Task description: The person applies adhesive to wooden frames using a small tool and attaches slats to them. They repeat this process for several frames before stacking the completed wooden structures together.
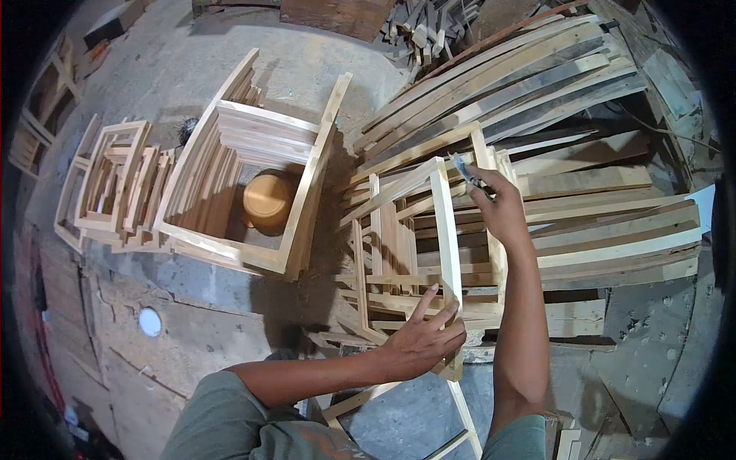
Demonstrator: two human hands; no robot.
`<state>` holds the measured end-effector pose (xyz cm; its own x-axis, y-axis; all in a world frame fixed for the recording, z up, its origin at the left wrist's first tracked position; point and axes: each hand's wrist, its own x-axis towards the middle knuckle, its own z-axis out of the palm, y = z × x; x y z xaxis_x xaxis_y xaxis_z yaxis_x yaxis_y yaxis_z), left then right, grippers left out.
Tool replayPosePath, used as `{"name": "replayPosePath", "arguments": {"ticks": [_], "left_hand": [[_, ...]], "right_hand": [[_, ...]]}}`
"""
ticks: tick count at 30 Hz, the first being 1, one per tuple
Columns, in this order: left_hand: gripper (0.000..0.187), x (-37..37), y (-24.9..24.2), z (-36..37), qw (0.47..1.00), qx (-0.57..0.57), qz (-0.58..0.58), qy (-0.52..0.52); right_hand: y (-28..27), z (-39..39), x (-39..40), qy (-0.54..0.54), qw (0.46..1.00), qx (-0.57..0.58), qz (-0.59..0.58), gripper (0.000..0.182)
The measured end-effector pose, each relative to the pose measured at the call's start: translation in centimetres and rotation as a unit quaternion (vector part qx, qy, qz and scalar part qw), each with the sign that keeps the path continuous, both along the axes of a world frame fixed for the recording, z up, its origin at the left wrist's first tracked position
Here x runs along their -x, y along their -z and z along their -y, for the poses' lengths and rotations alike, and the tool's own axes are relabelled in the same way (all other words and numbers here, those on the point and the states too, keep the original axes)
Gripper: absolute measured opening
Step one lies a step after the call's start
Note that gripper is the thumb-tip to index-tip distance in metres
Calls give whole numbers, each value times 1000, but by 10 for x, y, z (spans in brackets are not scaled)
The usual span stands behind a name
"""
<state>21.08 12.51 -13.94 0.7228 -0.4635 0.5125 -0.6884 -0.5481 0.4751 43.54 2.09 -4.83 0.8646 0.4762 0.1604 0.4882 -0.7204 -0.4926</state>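
A pale wooden frame (446,230) stands tilted in front of me, its near bar running up from my left hand. My left hand (426,337) is closed round the lower end of that bar, with one finger stretched upward along the inner side. Near the frame's upper corner, my right hand (498,201) grips a small putty knife (461,165) with a flat bluish-grey blade. Its blade is right beside the top of the bar, and the handle is mostly hidden in the fingers. More wooden frames (360,253) lean behind the held one.
Long wooden boards (567,184) lie stacked on the right. On the left stand large nested frames (207,184) around an orange-brown round stool (267,198). Smaller frames (115,176) lean farther left. Scrap wood (422,34) is heaped at the back. Another frame (464,410) lies below my hands.
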Motion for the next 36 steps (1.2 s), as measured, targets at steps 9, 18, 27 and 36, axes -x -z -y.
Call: {"name": "replayPosePath", "arguments": {"ticks": [9,18,27,36], "left_hand": [[20,0,0,0,1000,21,18,-13],[20,1,0,2,1000,16,13,-11],[22,1,-1,3,1000,-3,9,-12],[18,1,-2,3,999,31,8,-9]], "right_hand": [[57,7,-24,-76,974,-171,-124,43],[34,34,-23,-17,997,-70,-33,38],[-21,-26,-13,-2,992,120,-32,29],[-30,-7,-5,-28,993,89,-70,29]]}}
